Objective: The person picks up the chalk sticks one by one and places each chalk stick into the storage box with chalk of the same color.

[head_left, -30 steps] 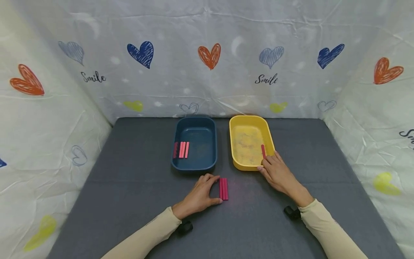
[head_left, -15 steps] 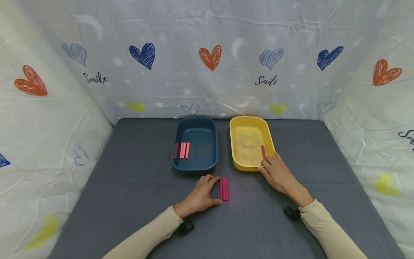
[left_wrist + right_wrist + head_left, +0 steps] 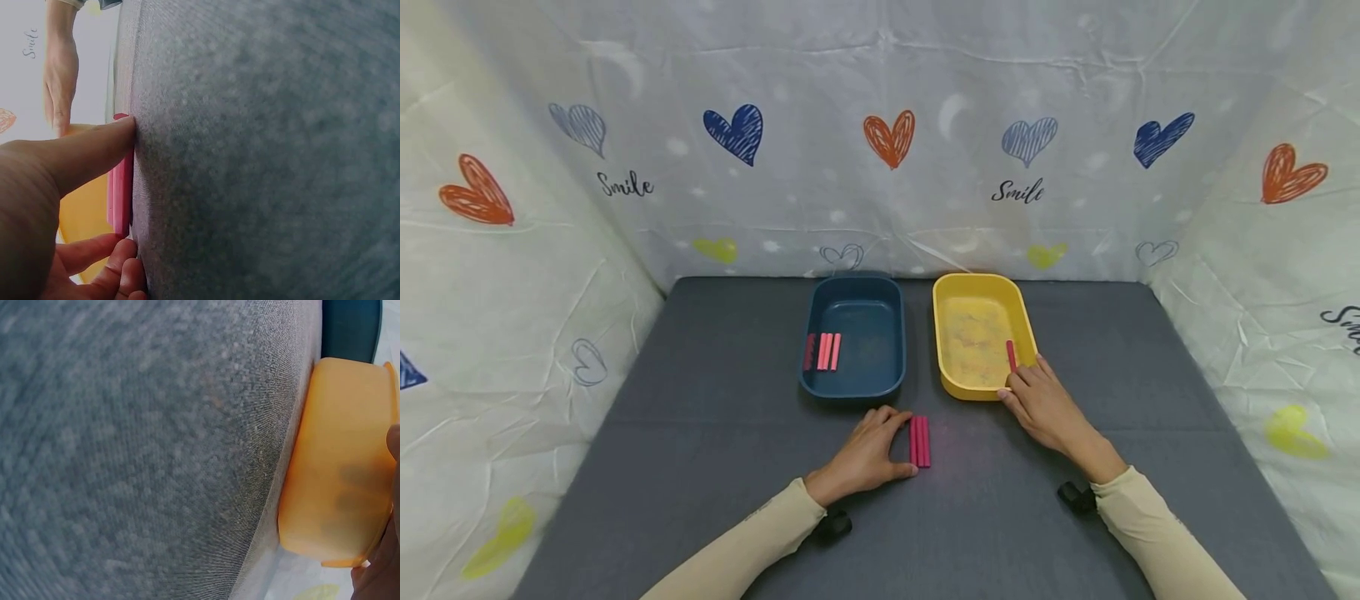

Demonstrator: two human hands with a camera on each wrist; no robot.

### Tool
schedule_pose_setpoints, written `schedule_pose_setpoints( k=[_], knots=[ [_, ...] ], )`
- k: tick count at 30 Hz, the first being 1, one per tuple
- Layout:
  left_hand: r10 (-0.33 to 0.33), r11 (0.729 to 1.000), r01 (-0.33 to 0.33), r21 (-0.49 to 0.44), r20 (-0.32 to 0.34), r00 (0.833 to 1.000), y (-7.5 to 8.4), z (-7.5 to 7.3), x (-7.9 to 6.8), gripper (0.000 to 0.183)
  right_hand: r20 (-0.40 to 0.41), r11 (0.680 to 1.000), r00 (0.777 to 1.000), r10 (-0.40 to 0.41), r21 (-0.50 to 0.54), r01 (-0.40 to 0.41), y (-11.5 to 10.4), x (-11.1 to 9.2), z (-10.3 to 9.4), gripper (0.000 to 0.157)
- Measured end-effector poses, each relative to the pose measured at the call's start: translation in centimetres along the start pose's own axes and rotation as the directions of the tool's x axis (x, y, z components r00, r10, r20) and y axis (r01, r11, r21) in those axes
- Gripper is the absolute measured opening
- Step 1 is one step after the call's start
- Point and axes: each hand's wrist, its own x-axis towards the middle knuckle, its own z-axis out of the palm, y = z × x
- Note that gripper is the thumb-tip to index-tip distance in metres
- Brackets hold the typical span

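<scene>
Three dark pink chalk sticks [image 3: 920, 442] lie side by side on the grey tabletop. My left hand [image 3: 867, 454] spans the near-left stick, thumb at its near end and index fingertip at its far end; the left wrist view shows the same pinch. Over the near right corner of the yellow tray [image 3: 955, 387] reaches my right hand [image 3: 1048, 408]. Its fingers grip the near end of a red chalk stick [image 3: 1011, 356] inside, and cover that end. In the right wrist view, finger shadows show through the tray [image 3: 337, 450] wall.
A dark blue tray [image 3: 880, 390] stands left of the yellow one, with three light pink chalk sticks [image 3: 829, 352] along its left wall, mirrored there. Behind the trays rises a white curtain [image 3: 955, 192] with printed hearts. Black wrist cameras [image 3: 1077, 497] hang under both wrists.
The head view has tilted slightly, so everything sits a little lower in it. Both hands and the chalk sticks stay where they were.
</scene>
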Motion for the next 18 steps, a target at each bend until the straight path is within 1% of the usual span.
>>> schedule_pose_setpoints(
  k=[6, 9, 15, 18],
  knots=[
    [-0.031, 0.998, 0.03, -0.057, -0.009, 0.999, 0.1, -0.4, -0.3, 0.078, 0.001, 1.0, 1.0, 0.009, 0.008, -0.009, 0.1, 0.0, 0.2, 0.022],
    [-0.036, 0.996, 0.035, -0.077, -0.016, 0.999, 0.3, -0.7, -0.6, 0.078, 0.003, 1.0, 1.0, 0.011, 0.003, -0.011, 0.1, -0.1, 0.2, 0.022],
    [-0.028, 0.993, 0.025, -0.115, -0.024, 0.999, 1.0, -1.8, -0.8, 0.079, 0.002, 1.0, 1.0, 0.008, 0.0, -0.008, 0.0, -0.1, 0.0, 0.022],
    [-0.022, 0.993, 0.018, -0.116, -0.029, 0.999, 1.4, -2.3, -0.7, 0.079, -0.001, 1.0, 1.0, 0.009, 0.004, -0.009, 0.0, 0.0, 0.0, 0.021]
  ],
)
